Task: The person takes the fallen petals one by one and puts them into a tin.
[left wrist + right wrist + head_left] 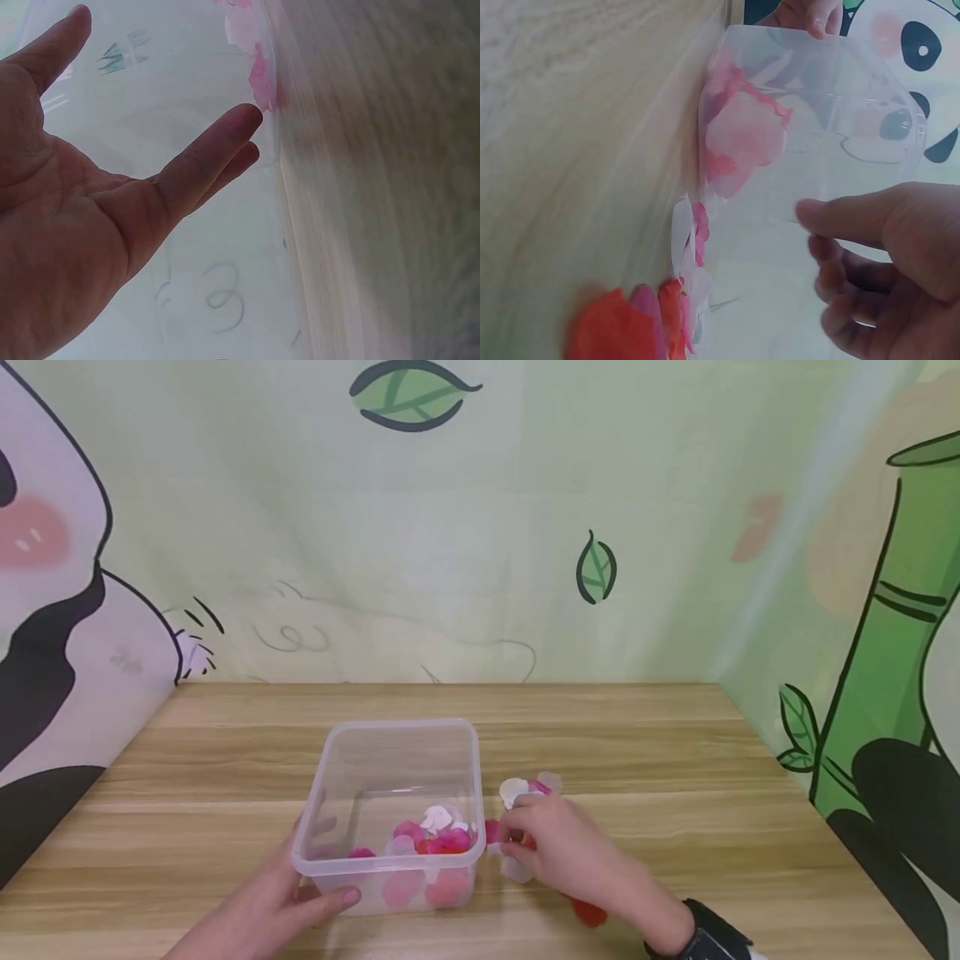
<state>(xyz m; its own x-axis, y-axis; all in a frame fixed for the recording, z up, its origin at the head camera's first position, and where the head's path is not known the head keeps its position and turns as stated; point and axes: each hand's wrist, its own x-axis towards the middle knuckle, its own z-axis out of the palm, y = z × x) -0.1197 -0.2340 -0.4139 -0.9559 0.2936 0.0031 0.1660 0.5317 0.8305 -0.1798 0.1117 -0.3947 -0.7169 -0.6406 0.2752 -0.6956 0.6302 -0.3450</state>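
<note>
A clear plastic container [375, 747], without a lid, holds pink, white and red petals [452, 841] toward its right side. My left hand [281, 893] braces its left front corner, thumb along the front wall; in the left wrist view the fingers [202, 161] are straight. Just right of the container, my right hand [566, 847] is low over loose petals [514, 792]. In the right wrist view its fingers [840, 319] are loosely bent, the thumb near the index fingertip, and nothing shows between them. Partly under the right forearm lies a red petal [588, 912].
The wood-grain table [637, 735] ends at a cloth backdrop [450, 527] printed with pandas, leaves and bamboo. A black band [708, 935] circles the right wrist.
</note>
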